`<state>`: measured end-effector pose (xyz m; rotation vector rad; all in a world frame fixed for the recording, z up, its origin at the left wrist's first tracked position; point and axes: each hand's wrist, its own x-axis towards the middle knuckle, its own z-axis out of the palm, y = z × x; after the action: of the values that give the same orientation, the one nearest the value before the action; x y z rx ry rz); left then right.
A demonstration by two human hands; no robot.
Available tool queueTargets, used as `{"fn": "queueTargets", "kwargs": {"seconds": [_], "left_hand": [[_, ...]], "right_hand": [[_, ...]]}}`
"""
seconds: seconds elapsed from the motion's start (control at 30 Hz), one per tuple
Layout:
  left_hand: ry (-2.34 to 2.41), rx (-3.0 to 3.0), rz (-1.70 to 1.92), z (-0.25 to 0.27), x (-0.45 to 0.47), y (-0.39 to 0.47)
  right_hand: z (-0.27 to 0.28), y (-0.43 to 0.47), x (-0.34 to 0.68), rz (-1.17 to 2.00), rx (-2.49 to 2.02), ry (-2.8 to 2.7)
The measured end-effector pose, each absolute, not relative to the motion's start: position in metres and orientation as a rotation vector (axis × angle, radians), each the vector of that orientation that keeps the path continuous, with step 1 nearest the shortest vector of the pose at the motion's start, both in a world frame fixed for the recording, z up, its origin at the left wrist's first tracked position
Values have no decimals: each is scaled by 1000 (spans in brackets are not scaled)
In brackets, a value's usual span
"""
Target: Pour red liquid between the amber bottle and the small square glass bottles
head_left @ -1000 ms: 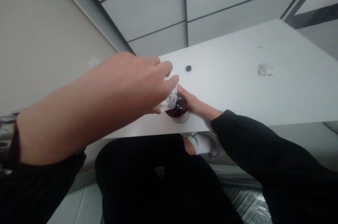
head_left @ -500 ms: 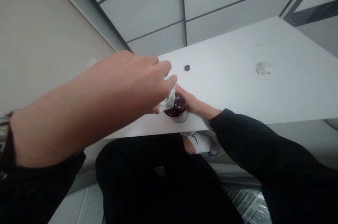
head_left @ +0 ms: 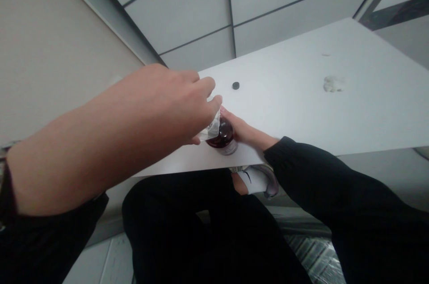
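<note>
A dark red-brown bottle (head_left: 226, 131) with a pale label round its lower part stands on the white table near the front edge. My right hand (head_left: 243, 128) is wrapped round its far right side, and the fingers behind the bottle are mostly hidden. Above and to the left, my left hand (head_left: 182, 103) is closed on a clear plastic packet (head_left: 212, 128), which overlaps the bottle's top. The bottle's mouth is hidden behind the packet and fingers. Beyond my hands lies a small dark round cap (head_left: 236, 85).
The white table (head_left: 284, 110) runs off to the right. On it are a crumpled clear piece (head_left: 333, 84) and a thin strip (head_left: 325, 55). Pale panels (head_left: 187, 11) rise behind, and a beige wall (head_left: 67, 52) is at left. A shoe (head_left: 271, 181) shows below the table edge.
The whole view has shifted slightly, so everything sits a little further left. Both hands keep their hold on the packet and the bottle.
</note>
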<state>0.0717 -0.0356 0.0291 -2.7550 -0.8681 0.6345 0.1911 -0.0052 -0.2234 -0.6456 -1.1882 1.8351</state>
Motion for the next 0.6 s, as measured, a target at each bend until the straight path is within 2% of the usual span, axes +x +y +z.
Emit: {"fn": "queueTargets", "kwargs": {"seconds": [0.6], "left_hand": [[-886,-2684,732,33,85,-40]], "right_hand": [[-224,-5,192,1772,-595,-1168]]}}
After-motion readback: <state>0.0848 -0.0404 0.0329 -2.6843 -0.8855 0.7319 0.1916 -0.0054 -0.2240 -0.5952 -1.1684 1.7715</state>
